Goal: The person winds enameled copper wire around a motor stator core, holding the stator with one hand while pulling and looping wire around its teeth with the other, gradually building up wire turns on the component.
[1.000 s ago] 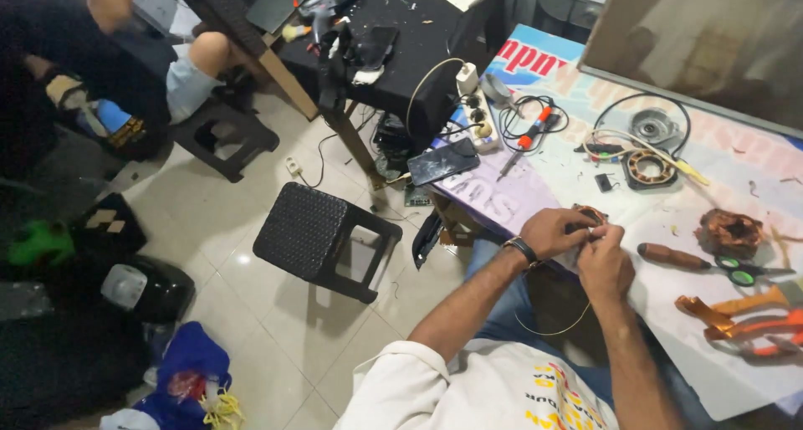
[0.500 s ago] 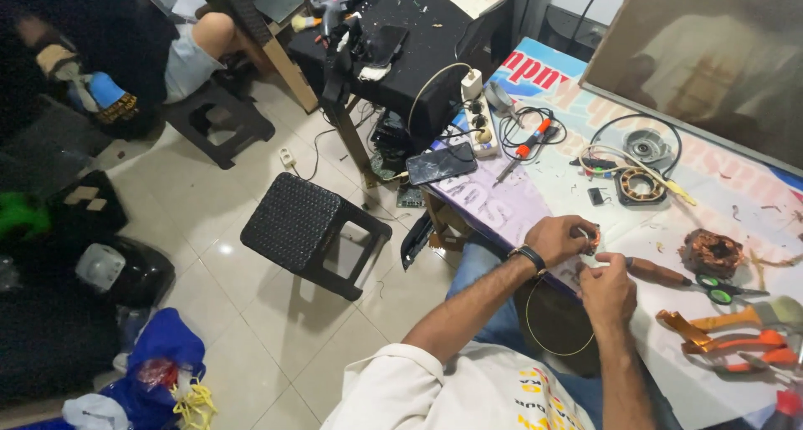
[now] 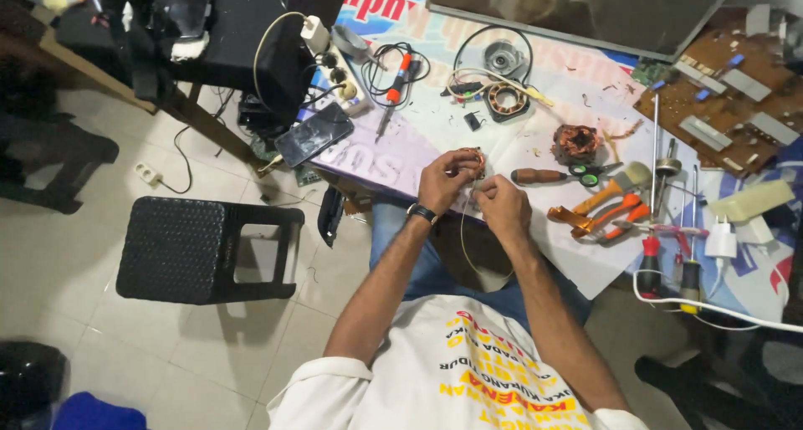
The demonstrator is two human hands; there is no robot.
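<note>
Both hands, left hand [image 3: 443,179] & right hand [image 3: 502,206], pinched a thin wire [image 3: 462,238] at the near table edge [image 3: 585,271], open floor w/ black stool [image 3: 196,248] left; wire's ends too small to make out.

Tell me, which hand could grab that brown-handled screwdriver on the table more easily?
Probably the right hand. The brown-handled screwdriver lies just beyond it on the table, on its own side. The left hand sits farther off, pinching thin wire, and would have to cross over.
</note>
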